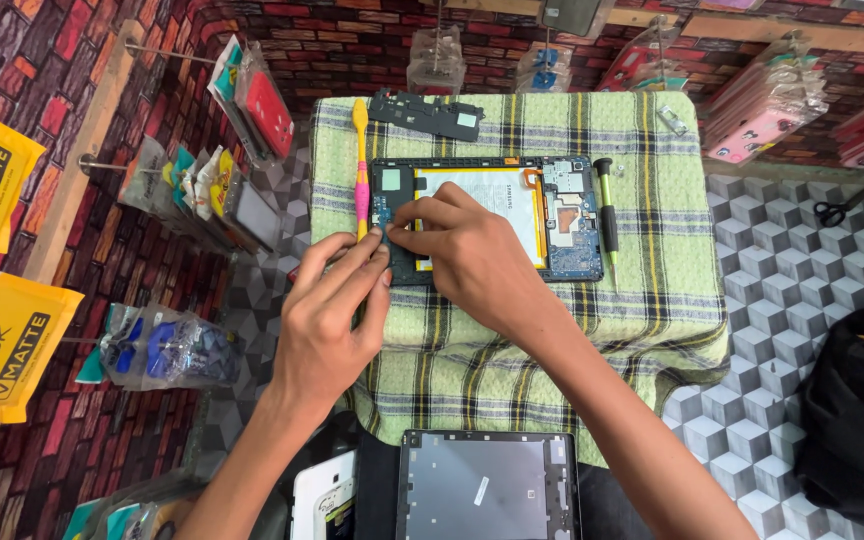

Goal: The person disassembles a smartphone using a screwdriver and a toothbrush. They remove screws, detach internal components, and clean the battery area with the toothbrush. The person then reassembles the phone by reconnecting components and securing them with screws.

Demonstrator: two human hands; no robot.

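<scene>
Brick-patterned wallpaper wraps the room, hung with packaged accessories on pegs, and a grey cube-patterned floor lies to the right. A small table under a green plaid cloth fills the middle. On it lies an opened tablet with battery and circuit board exposed; its grey back cover rests nearer the person. A yellow-and-pink toothbrush lies left of the tablet, a green-handled screwdriver right of it. The left hand and right hand meet at the tablet's lower left corner, fingertips pinched on a small blue part.
</scene>
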